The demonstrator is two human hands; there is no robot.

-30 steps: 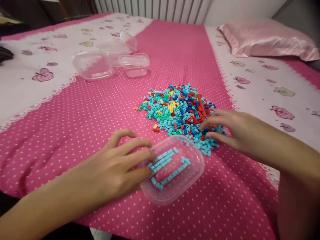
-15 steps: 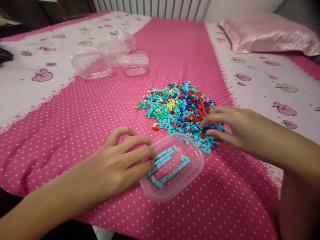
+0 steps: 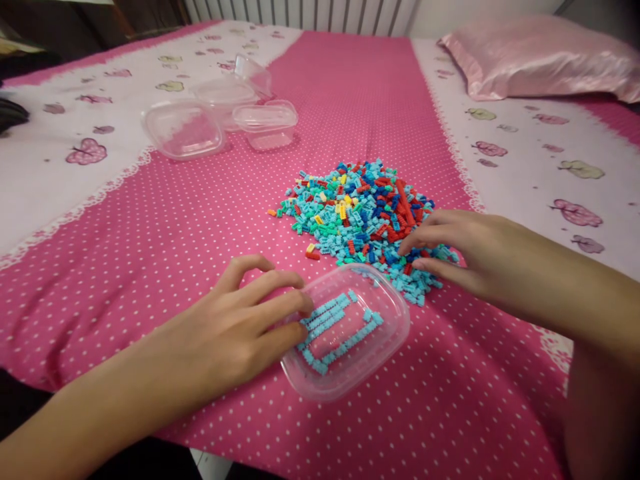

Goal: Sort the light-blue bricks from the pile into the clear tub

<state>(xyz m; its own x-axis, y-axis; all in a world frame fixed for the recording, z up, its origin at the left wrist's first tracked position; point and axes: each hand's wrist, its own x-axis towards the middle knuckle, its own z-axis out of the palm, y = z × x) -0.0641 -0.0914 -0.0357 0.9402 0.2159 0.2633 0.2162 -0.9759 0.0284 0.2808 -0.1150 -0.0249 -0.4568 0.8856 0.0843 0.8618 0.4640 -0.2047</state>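
Note:
A clear plastic lid or shallow tray [image 3: 345,385] lies tilted to the right in front of me. Inside it, small light-blue toy bricks [image 3: 330,315] are lined up in rows, with a bent line along the near side. My left hand [image 3: 255,317] rests over the lid's left side, fingers bent and spread; its fingertips hide some of the bricks. Beyond the lid is a heap of tiny bricks [image 3: 340,223], mostly light blue, with red, dark blue, green and yellow. My right hand [image 3: 450,247] reaches into the heap's right edge, thumb and forefinger apart, no brick visible between them.
Several clear plastic containers [image 3: 185,130] stand together at the far left. A shiny pink pillow [image 3: 540,60] lies at the far right. Everything rests on a pink dotted bedsheet [image 3: 165,247] with pale printed side panels. A slatted white panel [image 3: 300,15] stands behind.
The view has shifted slightly. Both hands, the lid and the heap keep almost the same places.

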